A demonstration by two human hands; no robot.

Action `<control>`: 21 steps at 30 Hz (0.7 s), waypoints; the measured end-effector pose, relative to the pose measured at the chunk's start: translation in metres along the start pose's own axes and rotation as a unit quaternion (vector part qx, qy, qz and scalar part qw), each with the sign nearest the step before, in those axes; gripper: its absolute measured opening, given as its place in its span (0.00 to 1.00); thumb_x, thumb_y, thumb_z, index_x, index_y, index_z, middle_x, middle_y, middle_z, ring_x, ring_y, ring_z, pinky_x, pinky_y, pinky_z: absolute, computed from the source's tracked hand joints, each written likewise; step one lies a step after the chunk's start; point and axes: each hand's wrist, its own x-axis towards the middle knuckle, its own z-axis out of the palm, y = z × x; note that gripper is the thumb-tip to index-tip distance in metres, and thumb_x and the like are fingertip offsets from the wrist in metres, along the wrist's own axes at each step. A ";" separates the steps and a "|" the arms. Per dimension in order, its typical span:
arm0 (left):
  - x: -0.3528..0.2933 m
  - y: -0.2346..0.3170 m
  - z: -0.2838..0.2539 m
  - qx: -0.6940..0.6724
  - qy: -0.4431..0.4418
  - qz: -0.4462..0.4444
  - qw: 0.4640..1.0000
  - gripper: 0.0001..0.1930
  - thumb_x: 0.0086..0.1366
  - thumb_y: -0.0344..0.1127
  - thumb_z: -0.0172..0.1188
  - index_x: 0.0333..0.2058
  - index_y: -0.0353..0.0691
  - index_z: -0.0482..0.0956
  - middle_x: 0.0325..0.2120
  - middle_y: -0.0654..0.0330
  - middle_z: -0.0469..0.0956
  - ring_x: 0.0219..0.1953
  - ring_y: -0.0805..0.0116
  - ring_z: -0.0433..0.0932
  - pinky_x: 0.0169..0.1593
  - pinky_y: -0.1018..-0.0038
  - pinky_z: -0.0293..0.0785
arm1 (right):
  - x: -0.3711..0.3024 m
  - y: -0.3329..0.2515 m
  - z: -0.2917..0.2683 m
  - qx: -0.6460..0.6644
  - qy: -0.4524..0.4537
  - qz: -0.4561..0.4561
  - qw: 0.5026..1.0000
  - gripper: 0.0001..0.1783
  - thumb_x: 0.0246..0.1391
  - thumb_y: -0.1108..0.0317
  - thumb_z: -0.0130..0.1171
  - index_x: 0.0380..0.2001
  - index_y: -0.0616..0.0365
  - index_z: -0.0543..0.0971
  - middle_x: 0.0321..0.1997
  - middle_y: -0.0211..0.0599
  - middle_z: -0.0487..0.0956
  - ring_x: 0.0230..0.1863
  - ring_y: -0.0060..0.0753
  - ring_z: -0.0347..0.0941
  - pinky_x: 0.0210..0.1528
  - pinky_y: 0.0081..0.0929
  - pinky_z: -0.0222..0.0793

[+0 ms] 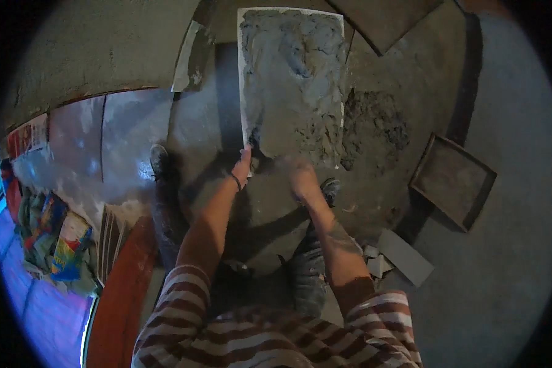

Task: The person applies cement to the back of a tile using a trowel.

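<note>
A large rectangular tile (241, 92) with pale edges stands out in front of me, its upper face covered by wet grey mortar (294, 67). The mortar lies in uneven smears, with ridges toward the right and near edges. At the tile's near left corner, my left hand (241, 168) grips the edge, thumb up along it and the other fingers mostly hidden. My right hand (302, 178) is just off the near edge, blurred by motion. Its fingers are smeared, and whatever it may hold cannot be made out.
Rough mortar (375, 129) lies on the floor right of the tile. Farther right sits a shallow square tray (454, 181). Light offcuts (405, 257) lie near my right leg. Crumpled bags (70, 248) and an orange-red board (126, 294) are at left. A dark panel (386, 18) is at the back.
</note>
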 end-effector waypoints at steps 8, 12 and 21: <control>0.033 -0.020 -0.055 0.190 0.006 0.132 0.973 0.48 0.59 0.71 0.32 0.64 0.37 0.37 0.65 0.48 0.44 0.64 0.50 0.52 0.62 0.61 0.50 | 0.029 -0.077 -0.122 -0.334 -0.062 0.059 0.939 0.23 0.59 0.49 0.44 0.34 0.59 0.75 0.20 0.46 0.76 0.24 0.48 0.73 0.30 0.42 0.68; 0.038 -0.034 -0.056 0.226 0.015 0.200 0.953 0.46 0.62 0.69 0.29 0.64 0.36 0.36 0.65 0.44 0.38 0.64 0.48 0.51 0.63 0.63 0.50 | 0.088 -0.170 -0.125 -0.081 -0.107 0.097 0.986 0.25 0.59 0.49 0.44 0.27 0.63 0.75 0.17 0.37 0.72 0.17 0.30 0.69 0.20 0.35 0.65; 0.018 -0.011 -0.033 0.132 0.023 0.139 0.981 0.58 0.51 0.79 0.26 0.63 0.30 0.31 0.65 0.43 0.36 0.67 0.49 0.42 0.66 0.62 0.39 | 0.104 -0.143 -0.088 -0.223 -0.256 0.120 0.933 0.26 0.60 0.47 0.43 0.24 0.61 0.71 0.14 0.33 0.69 0.13 0.25 0.65 0.15 0.29 0.62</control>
